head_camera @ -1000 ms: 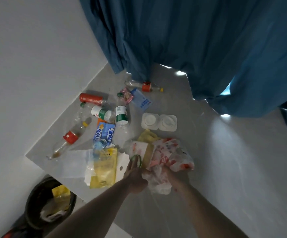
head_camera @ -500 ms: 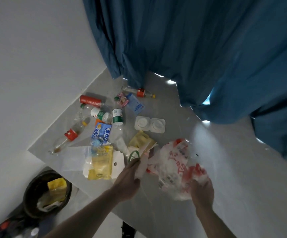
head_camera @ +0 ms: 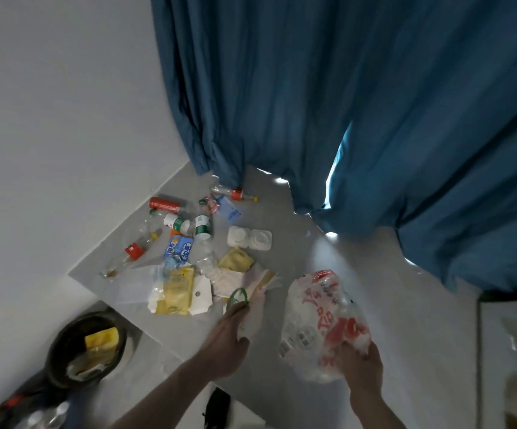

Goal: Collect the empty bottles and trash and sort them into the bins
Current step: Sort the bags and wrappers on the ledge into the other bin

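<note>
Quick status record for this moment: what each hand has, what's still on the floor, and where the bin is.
left hand: gripping pale wrappers with a green loop
right hand: gripping red-printed plastic bag, lifted off floor
floor litter: clear bottles, red can, blue packet, yellow packet, white twin-cup tray
bin: black bin at lower left, yellow trash inside
backdrop: blue curtain

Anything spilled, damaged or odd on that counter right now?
No spill shows. Clear plastic bottles lie tipped among wrappers on the grey counter; one with a red label sits apart, against the blue curtain.
</note>
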`<state>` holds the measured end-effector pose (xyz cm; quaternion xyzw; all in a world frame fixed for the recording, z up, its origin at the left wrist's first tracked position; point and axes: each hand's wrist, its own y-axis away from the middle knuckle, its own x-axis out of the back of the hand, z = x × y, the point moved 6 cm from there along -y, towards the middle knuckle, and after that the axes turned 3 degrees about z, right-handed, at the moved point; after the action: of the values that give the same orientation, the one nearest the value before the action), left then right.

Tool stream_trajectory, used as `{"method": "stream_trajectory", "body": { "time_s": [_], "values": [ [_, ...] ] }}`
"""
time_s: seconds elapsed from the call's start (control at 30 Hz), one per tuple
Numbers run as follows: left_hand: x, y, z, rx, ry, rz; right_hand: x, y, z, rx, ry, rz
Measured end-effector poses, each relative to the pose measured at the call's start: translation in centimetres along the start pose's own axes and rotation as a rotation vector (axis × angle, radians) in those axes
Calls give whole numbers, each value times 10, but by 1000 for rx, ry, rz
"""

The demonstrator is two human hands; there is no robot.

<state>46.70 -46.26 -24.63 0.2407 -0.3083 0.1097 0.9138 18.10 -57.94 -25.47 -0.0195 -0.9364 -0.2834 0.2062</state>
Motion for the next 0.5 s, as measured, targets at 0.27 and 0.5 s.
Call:
{"method": "stream_trajectory", "body": {
  "time_s": [0.27,0.5],
  "values": [
    [-20,104,12,108,0,106,37,15,20,42,60,-80],
    [-22,175,4,171,48,239,42,57,3,176,85,-177]
  ]
}}
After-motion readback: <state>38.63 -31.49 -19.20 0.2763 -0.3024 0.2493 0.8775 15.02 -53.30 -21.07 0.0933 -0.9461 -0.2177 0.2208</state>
